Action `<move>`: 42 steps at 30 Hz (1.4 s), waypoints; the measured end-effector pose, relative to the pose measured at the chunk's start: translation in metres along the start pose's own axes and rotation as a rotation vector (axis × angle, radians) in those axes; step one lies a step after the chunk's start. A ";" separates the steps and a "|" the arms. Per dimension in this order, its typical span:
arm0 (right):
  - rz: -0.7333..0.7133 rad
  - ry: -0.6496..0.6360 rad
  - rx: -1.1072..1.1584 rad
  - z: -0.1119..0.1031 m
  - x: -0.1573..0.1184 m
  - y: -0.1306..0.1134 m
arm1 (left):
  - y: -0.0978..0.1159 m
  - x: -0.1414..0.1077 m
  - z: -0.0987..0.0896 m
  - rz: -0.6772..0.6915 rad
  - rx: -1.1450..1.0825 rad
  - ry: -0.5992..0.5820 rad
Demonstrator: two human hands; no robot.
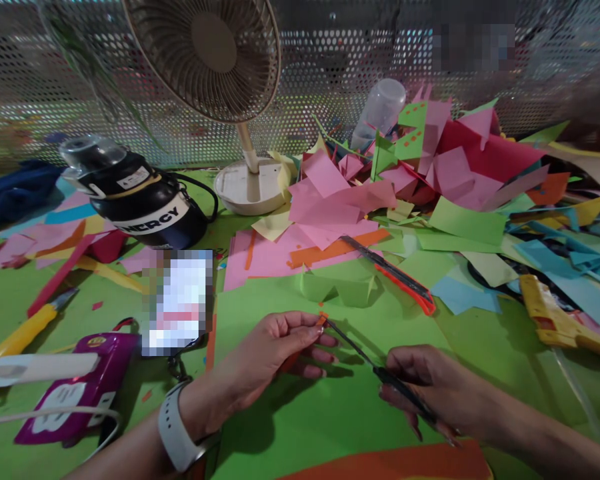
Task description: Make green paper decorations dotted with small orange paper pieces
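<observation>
My left hand (293, 343), with a pale watch strap on the wrist, pinches a small orange paper piece (323, 319) between thumb and forefinger. Black-handled scissors (380, 375) are in my right hand (425, 387), their blade tips touching or very close to the orange piece. Both hands are above green paper (300, 433). A folded green paper shape (337, 287) stands just beyond my left fingers. Farther back, an orange box cutter (405, 288) lies across paper sheets. At the bottom edge is a larger orange sheet (395, 463).
A fan (253, 190) and a black bottle (155, 210) stand at the back. Paper scraps (460, 167) are heaped back right. A yellow glue gun (545, 313) lies right. At left are a phone (183, 300), a purple device (85, 387) and a yellow cutter (25, 337).
</observation>
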State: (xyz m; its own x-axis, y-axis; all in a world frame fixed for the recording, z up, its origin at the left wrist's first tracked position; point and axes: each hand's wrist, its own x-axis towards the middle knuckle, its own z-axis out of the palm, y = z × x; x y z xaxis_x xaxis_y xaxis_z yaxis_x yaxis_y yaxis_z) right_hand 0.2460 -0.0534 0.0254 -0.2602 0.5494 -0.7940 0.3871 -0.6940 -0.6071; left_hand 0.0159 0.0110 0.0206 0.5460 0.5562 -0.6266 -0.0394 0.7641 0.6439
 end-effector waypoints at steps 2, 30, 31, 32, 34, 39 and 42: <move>-0.003 0.004 0.011 0.000 0.000 0.000 | 0.000 0.000 0.000 0.002 0.002 0.006; -0.046 -0.033 0.048 -0.005 -0.004 -0.005 | 0.001 0.000 0.001 0.044 -0.077 0.040; -0.048 -0.035 0.046 -0.004 -0.004 -0.005 | 0.001 0.001 0.001 0.045 -0.076 0.040; -0.048 -0.040 0.044 -0.004 -0.004 -0.004 | 0.001 0.001 0.001 0.045 -0.072 0.040; -0.048 -0.045 0.041 -0.003 -0.004 -0.003 | 0.001 0.001 0.001 0.042 -0.066 0.040; -0.030 -0.030 0.032 -0.002 -0.002 0.000 | 0.000 0.001 0.001 0.029 -0.045 0.003; -0.023 -0.028 0.025 -0.002 -0.002 -0.001 | -0.002 0.000 0.001 0.020 -0.020 -0.017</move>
State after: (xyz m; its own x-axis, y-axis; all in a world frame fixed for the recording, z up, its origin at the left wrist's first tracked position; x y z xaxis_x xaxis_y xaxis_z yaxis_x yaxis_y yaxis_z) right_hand 0.2477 -0.0528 0.0281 -0.2936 0.5522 -0.7803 0.3588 -0.6929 -0.6254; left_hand 0.0170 0.0096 0.0195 0.5594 0.5656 -0.6059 -0.0671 0.7595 0.6470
